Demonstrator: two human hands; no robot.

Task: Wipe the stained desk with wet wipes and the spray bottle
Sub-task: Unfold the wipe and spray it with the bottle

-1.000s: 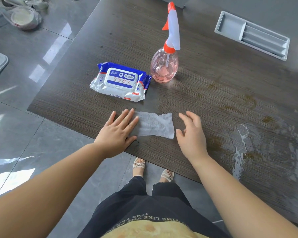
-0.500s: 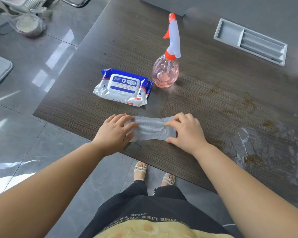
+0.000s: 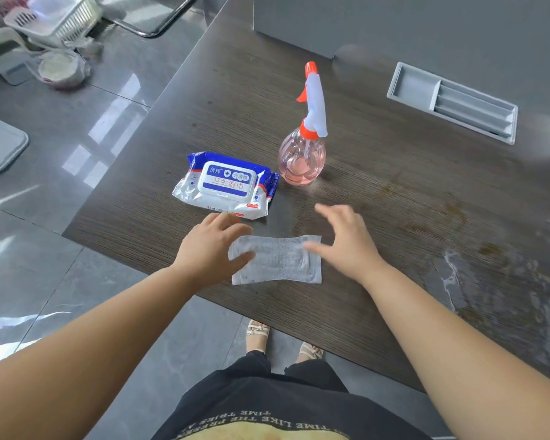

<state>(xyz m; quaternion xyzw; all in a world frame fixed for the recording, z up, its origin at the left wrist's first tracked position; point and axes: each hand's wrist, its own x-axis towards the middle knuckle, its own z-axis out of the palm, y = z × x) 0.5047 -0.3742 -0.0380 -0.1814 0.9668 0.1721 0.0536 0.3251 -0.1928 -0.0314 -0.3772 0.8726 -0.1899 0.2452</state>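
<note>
Two hands are seen over the table [image 3: 235,106], with one loose wet wipe [image 3: 280,263], one pack of wet wipes [image 3: 226,185] and one spray bottle [image 3: 302,154] counted on it.

The left hand [image 3: 210,249] is laid flat at the wipe's left end, its fingers [image 3: 232,222] stretched out and released, with the thumb on the sheet. The wipe is spread flat close to the near edge, not far from the near left corner. Just behind it, the pack is lain with its lid shut and facing up. The bottle, with pink liquid and an orange and white trigger head, is stood upright just beside the pack's right end. The right hand [image 3: 346,246] is held over the wipe's right end, its fingers [image 3: 327,211] spread and released, nothing being grasped. It is blurred, and whether the sheet is touched cannot be told.

Bare table is left behind the pack and bottle up to the far edge. One grey divided tray [image 3: 451,103] is set into the table toward the far right.

The dark wood-grain surface is marked by brown stains [image 3: 442,214] to the right of the hands, and a wet streak [image 3: 451,274] is seen near the near edge. A glossy grey tiled floor [image 3: 92,122] is seen left of the table, with one white basket [image 3: 54,20] standing on it.
</note>
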